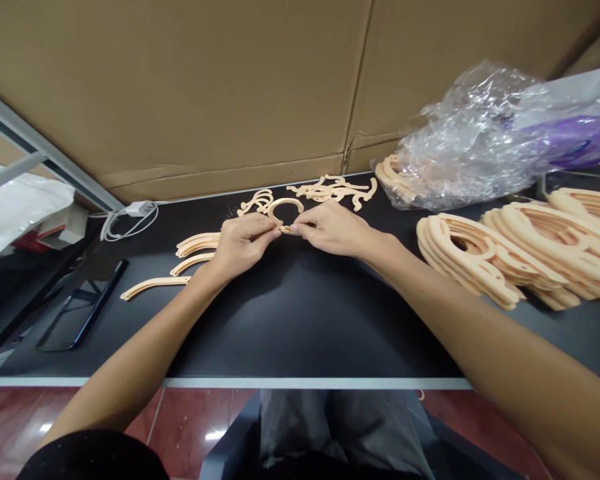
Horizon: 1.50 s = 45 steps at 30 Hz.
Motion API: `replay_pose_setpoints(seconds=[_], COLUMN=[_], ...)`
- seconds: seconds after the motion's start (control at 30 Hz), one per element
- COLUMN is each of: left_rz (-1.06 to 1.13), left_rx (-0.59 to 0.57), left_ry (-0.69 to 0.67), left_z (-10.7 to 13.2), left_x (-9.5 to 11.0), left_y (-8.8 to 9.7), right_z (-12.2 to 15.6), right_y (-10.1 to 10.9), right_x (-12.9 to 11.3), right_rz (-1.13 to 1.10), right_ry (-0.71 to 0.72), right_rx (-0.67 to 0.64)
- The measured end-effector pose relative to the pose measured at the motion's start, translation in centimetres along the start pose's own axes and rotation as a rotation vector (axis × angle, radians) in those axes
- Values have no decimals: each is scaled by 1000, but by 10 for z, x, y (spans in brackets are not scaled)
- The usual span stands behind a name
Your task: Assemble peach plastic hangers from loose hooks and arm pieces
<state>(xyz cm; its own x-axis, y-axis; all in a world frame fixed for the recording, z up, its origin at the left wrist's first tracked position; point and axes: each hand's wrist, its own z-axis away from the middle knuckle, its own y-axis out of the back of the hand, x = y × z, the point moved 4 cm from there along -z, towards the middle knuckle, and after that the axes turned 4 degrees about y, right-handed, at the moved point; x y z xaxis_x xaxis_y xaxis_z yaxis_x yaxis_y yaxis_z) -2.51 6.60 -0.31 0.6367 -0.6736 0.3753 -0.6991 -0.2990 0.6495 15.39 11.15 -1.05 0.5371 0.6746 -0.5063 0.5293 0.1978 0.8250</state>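
Pinching a peach-coloured curved ring [283,201] at its lower ends, the fingers [269,227] of the left hand [243,245] and right hand [333,228] grip it above the black desk [300,333], centre frame. Risk: too much bending force could snap the thin ring or spring it loose among the curved strips [197,245] nearby.

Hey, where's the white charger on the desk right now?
In the head view, the white charger sits at the back left of the black tabletop, at the foot of the cardboard box, its cable looped beside it, up and left of the curved pale strips.
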Motion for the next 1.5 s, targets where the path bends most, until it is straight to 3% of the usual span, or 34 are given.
replay_pose_setpoints(seconds=[0.17,0.5,0.67,0.93,1.2,1.5], left_rz=[-8,25,28,-70,-75,-105], left_rx=[-65,-201,-215,-166,-115,-88], left_ry=[19,49,48,-118,-70,-108], left_z=[0,-3,-3,-2,0,3], left_x=[1,1,3,9,9,9], left_y=[1,0,2,1,-3,-5], right_z=[1,2,2,2,1,2], right_y=[1,1,4,5,4,3], right_x=[-2,-4,-5,-8,-4,-7], right_rz=[24,52,32,9,-18,28], right_ry=[-57,-15,-39,-21,-47,-102], right_rx=[-22,-49,-77,-104,-78,-64])
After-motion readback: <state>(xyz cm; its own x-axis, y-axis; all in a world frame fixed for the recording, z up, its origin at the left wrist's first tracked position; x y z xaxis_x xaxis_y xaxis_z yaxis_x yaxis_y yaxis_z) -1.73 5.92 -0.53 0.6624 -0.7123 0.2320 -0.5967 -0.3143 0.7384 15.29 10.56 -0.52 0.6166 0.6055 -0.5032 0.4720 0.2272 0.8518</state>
